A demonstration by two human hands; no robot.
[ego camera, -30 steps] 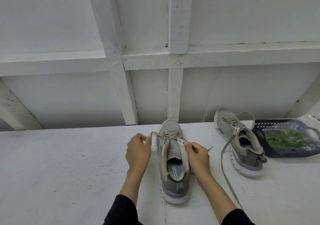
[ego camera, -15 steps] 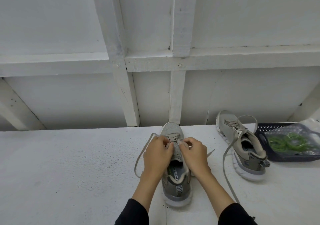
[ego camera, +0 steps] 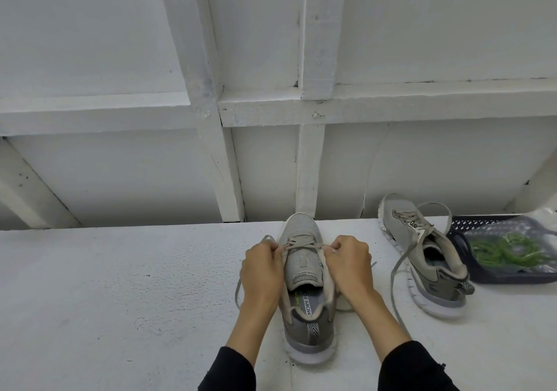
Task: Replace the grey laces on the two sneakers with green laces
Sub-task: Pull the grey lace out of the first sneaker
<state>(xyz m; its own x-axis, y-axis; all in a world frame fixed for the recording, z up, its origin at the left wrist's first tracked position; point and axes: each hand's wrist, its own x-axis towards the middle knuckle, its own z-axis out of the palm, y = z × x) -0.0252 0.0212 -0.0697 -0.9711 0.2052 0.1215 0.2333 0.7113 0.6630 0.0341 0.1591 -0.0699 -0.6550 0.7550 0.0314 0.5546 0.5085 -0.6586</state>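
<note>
I pinch the grey lace (ego camera: 298, 244) in left hand (ego camera: 262, 265) and right hand (ego camera: 346, 262) over near sneaker (ego camera: 304, 288) | to unthread eyelets | green laces (ego camera: 506, 250) wait right of it

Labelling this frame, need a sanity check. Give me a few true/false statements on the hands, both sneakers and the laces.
1. Both hands, left hand and right hand, pinch the grey lace on the near sneaker. True.
2. The far sneaker is already laced green. False: its lace is grey, hanging loose.
3. The green laces lie in the dark basket. True.
4. The near sneaker lies on its side. False: it stands upright, heel toward the camera.
</note>
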